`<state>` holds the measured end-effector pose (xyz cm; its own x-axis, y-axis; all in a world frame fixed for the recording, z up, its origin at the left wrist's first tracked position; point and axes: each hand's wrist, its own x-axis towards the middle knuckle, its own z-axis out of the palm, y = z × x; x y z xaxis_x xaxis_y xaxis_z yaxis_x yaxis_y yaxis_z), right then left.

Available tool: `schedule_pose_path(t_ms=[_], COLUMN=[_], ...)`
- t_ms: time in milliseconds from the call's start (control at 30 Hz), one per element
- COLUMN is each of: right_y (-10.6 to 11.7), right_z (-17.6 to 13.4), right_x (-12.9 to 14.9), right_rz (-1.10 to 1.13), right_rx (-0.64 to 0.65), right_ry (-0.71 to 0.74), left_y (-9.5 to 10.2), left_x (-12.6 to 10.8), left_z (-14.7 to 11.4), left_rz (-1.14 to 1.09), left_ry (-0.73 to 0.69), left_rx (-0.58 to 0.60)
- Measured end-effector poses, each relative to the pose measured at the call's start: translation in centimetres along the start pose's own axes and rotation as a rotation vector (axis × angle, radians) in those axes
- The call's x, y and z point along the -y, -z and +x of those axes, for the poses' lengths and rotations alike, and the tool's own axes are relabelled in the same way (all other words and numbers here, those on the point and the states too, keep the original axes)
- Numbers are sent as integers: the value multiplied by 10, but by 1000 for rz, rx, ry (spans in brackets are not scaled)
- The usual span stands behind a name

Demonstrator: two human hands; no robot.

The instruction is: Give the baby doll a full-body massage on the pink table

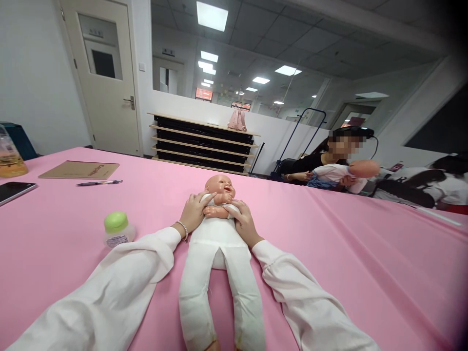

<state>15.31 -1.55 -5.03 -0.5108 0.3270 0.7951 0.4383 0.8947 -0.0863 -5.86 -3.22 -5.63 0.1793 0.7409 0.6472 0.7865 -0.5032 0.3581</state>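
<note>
A baby doll with a white cloth body lies on its back, its head away from me and its legs toward me. Its two forearms are folded across the chest, one above the other. My left hand, with a beaded bracelet at the wrist, is closed round the doll's upper arm on the left side. On the other side my right hand grips the doll's other arm near the shoulder, fingers bent over it. The undersides of both hands are hidden.
Left on the pink-covered table are a green-lidded jar, a pen, a brown notebook, a phone and a bottle. Beyond the right edge, another person holds a doll.
</note>
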Motion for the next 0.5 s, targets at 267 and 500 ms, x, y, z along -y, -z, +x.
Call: schedule_pose_path(t_ms=[267, 500], right_y=[2, -6], right_z=[-2, -19], right_x=[1, -55], right_rz=[149, 357], right_rx=[-213, -833], right_ry=[-385, -1066], left_y=[-8, -2], left_x=[11, 18], left_z=[3, 2], left_rz=[-453, -646], left_ry=[508, 945], left_rx=[-324, -481])
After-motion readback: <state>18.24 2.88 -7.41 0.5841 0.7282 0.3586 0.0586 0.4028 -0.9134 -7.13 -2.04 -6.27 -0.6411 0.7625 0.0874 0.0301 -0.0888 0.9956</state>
